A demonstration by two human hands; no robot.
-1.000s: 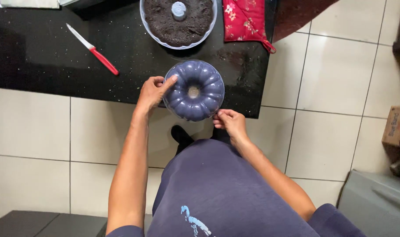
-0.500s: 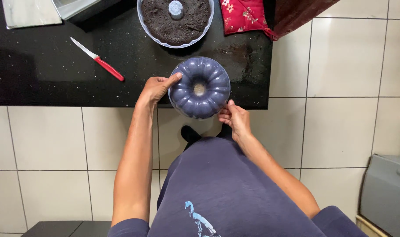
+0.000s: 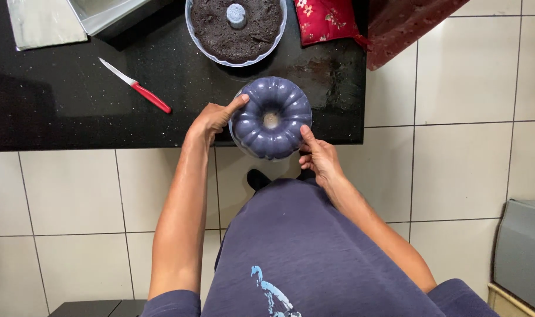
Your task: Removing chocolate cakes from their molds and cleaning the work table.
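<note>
red-handled knife (image 3: 136,86) | bowl of dark crumbs (image 3: 236,29) | red floral cloth (image 3: 326,20) | possibly metal tray (image 3: 106,14)

Kitchen floor and black table, seen from above.

Floor (image 3: 467,164): large pale cream tiles with thin grey grout lines, evenly and softly lit, with no hard shadows. Table (image 3: 56,111): black speckled stone top, glossy, with faint reflections; it fills the upper left of the view and its right edge ends against the tiles. Dark red-brown panel (image 3: 408,26): at the upper right, just beside the table's corner. Grey box-like unit (image 3: 522,252): at the lower right edge, standing on the floor, with a pale yellowish strip under it. Dark flat object (image 3: 94,307): at the bottom left edge, low on the floor, only partly in view.
</note>
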